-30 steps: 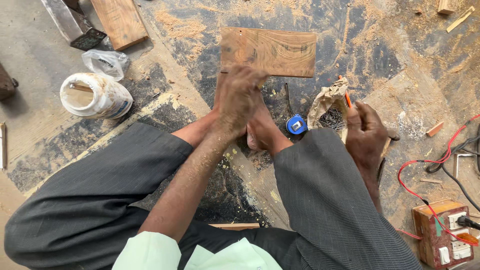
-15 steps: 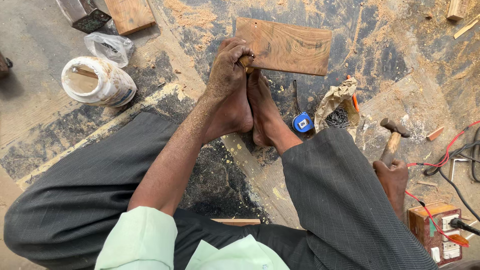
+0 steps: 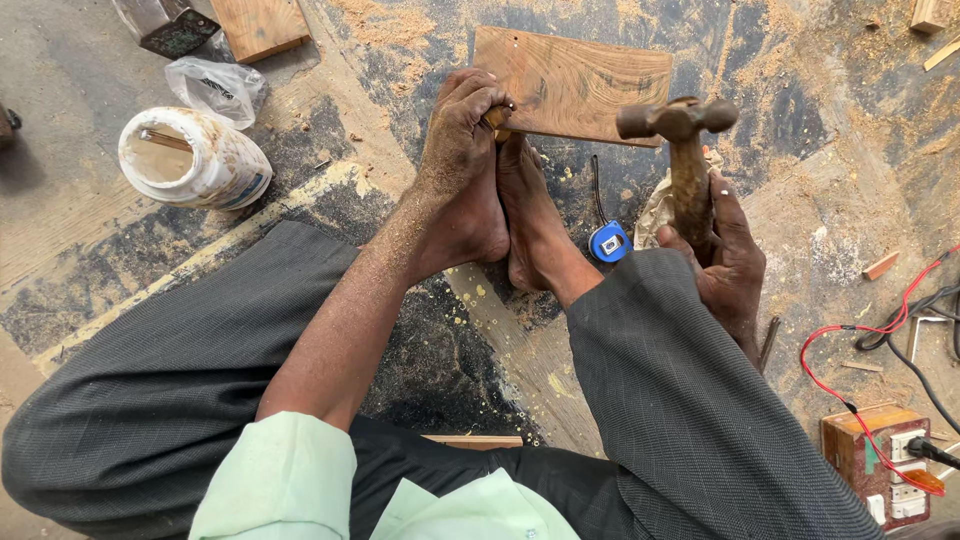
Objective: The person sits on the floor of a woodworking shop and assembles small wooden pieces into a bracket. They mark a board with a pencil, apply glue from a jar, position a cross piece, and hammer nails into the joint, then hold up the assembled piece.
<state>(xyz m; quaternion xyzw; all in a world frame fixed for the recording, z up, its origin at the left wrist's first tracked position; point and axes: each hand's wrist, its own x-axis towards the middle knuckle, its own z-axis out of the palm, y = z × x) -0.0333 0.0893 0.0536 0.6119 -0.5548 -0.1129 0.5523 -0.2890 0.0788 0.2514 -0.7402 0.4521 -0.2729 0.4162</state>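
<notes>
Raised now, right hand (image 3: 725,265) grips hammer (image 3: 680,150); left hand (image 3: 460,130) pinches something at wooden board (image 3: 580,80).

Bare floor (image 3: 830,200) right of wooden board (image 3: 580,80) gives open room; feet (image 3: 520,215) block board's near edge; tape measure (image 3: 607,241) & white tub (image 3: 190,158) crowd the sides.

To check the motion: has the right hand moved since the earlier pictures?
Yes. The right hand has come up from the floor near the red wires and now holds a hammer raised beside the wooden board.
</notes>
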